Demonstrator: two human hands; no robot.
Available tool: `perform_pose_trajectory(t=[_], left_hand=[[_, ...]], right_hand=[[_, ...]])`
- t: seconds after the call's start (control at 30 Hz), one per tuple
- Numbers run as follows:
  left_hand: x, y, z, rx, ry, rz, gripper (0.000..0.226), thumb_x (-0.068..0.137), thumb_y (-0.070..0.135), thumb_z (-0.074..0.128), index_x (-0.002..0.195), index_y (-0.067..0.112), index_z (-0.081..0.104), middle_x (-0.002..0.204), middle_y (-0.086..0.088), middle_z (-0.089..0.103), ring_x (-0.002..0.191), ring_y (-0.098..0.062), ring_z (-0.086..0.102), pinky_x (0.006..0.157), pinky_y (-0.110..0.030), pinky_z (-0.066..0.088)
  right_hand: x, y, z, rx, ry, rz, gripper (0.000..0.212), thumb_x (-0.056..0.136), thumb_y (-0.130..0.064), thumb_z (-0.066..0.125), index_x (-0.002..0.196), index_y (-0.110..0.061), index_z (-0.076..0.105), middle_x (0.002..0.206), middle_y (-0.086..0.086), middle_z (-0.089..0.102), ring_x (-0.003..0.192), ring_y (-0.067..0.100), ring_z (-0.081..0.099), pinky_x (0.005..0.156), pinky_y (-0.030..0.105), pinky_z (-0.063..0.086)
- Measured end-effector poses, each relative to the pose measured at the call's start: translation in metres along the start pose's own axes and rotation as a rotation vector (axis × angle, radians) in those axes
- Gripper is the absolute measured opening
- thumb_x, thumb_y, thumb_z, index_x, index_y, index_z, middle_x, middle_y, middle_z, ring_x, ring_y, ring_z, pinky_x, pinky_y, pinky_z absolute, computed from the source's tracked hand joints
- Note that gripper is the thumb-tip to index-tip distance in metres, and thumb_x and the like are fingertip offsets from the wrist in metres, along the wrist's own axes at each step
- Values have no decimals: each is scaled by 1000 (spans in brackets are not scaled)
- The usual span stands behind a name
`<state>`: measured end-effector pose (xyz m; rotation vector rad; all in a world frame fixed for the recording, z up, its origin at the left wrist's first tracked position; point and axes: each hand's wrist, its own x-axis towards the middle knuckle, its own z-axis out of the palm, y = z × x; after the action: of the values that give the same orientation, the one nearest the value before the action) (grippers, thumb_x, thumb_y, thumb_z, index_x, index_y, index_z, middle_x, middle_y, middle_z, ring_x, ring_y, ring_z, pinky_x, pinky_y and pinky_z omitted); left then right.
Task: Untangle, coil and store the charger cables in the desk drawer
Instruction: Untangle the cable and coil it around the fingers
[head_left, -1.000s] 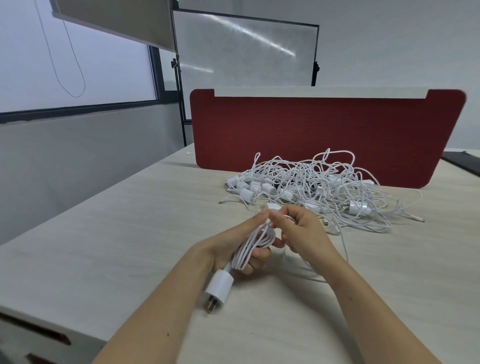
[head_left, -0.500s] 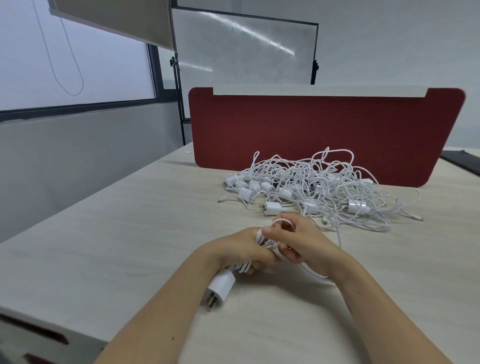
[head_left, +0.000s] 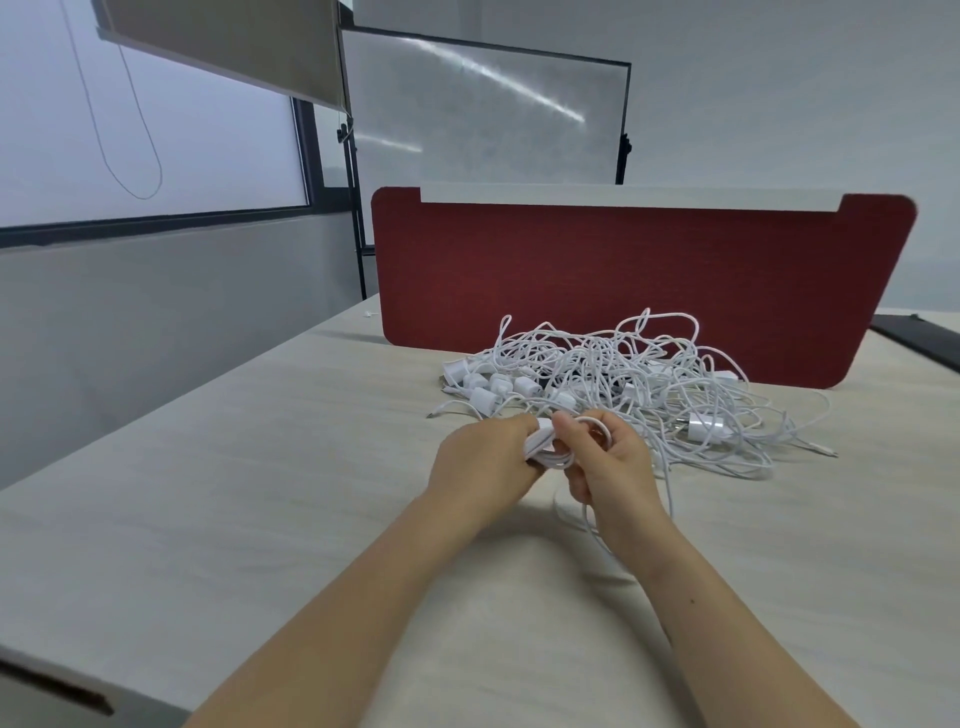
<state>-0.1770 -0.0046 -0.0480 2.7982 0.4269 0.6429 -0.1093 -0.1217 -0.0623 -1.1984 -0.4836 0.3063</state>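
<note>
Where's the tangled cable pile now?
Head view, centre-right on the desk: the tangled pile lies just beyond the right hand, in front of the red divider.

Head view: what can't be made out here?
All head view.
Coiled cable: loop count and plug hidden by the left hand and right hand gripping it.
Tangled pile: cable count unreadable, strands overlap, too thin.
Dark gap under the desk edge: cut off by the frame's lower-left corner; drawer or not, cannot tell.
Black object: cut off by the right edge.

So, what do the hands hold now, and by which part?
Left hand grips the coiled cable round its bundled loops; right hand holds its loose strand beside the bundle.
</note>
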Motion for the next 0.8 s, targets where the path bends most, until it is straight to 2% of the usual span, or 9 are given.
perform_pose_trajectory(t=[0.1,0.2,0.27,0.37,0.47,0.57,0.67,0.8], left_hand=[[-7,0,6,-110,53,24,31,80,40,63,94,25,40,72,6,56,72,-25,56,60,-31,33],[-13,-5,3,-190,69,73,30,75,44,56,91,24,40,67,7,54,65,-20,52,59,-31,31],[-15,-9,2,-263,96,80,24,84,48,47,88,24,41,67,5,55,65,-19,52,59,-33,32],[-15,-14,4,-244,157,44,28,104,44,30,84,25,36,65,4,51,69,-25,51,60,-37,30],[-14,-16,6,-201,128,54,27,105,43,26,87,26,37,73,2,58,73,-27,55,62,-38,34],[-13,-15,7,-212,48,105,28,105,43,29,86,26,41,75,0,61,75,-27,57,65,-39,40],[-14,-14,8,-264,58,163,34,102,49,25,86,26,44,76,-2,65,74,-27,58,64,-39,41],[-14,-15,11,-378,107,171,28,98,48,26,80,38,46,66,11,56,67,-17,56,61,-34,41]], right_hand=[[1,2,-3,14,-1,56,18,92,-15,67,82,-9,54,61,4,54,39,6,30,36,16,21],[2,1,-5,13,-21,96,17,93,-16,66,82,-11,55,62,3,55,38,6,30,35,15,21],[-1,0,-3,-1,-48,104,18,94,-18,65,80,-12,55,60,2,54,37,5,31,35,15,22],[-4,-1,-2,-42,-80,95,22,95,-23,63,77,-15,53,60,4,49,38,6,30,36,15,21],[-10,-6,0,-104,-87,38,22,97,-23,60,79,-13,54,57,3,45,39,6,31,36,16,22],[-13,-9,0,-114,-74,12,20,98,-17,58,80,-8,55,47,-5,49,34,2,38,34,13,28],[-9,-4,-1,-149,-81,112,22,96,-25,61,80,-11,60,50,0,50,36,8,39,34,14,24],[-7,3,-2,-46,-181,313,32,97,-28,57,68,-16,58,47,-2,45,37,6,24,34,14,12]])
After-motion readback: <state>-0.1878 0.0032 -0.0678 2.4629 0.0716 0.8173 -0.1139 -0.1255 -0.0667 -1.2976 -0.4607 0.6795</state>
